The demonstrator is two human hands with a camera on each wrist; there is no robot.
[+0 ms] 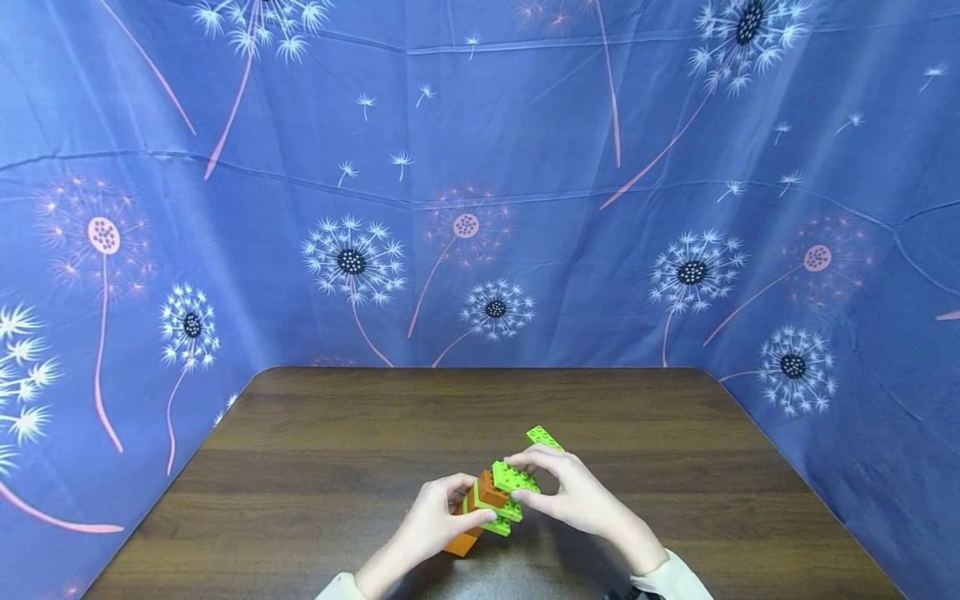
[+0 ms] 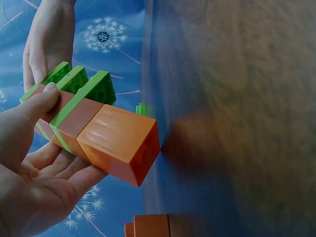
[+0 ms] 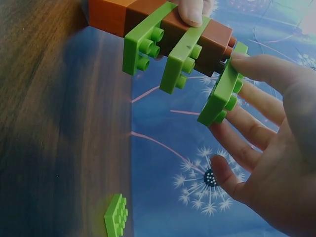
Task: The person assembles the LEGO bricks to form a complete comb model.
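My left hand (image 1: 435,521) grips a stack of toy building bricks: an orange brick (image 2: 118,133) at the lower end, then brown bricks (image 3: 216,39) with green plates between them. Two of these, the lower green plate (image 3: 143,47) and the middle green plate (image 3: 181,59), jut out to one side. At the upper end my right hand (image 1: 573,492) pinches another green plate (image 3: 222,94) between thumb and fingers. It sits against the last brown brick, whose studs still show beside it in the right wrist view. Whether it is fully seated I cannot tell.
A loose green plate (image 1: 543,436) lies studs up on the wooden table (image 1: 337,433), just beyond my right hand. Another orange brick (image 2: 151,225) stands on the table at the bottom of the left wrist view. A blue dandelion-print cloth (image 1: 570,242) hangs around the table.
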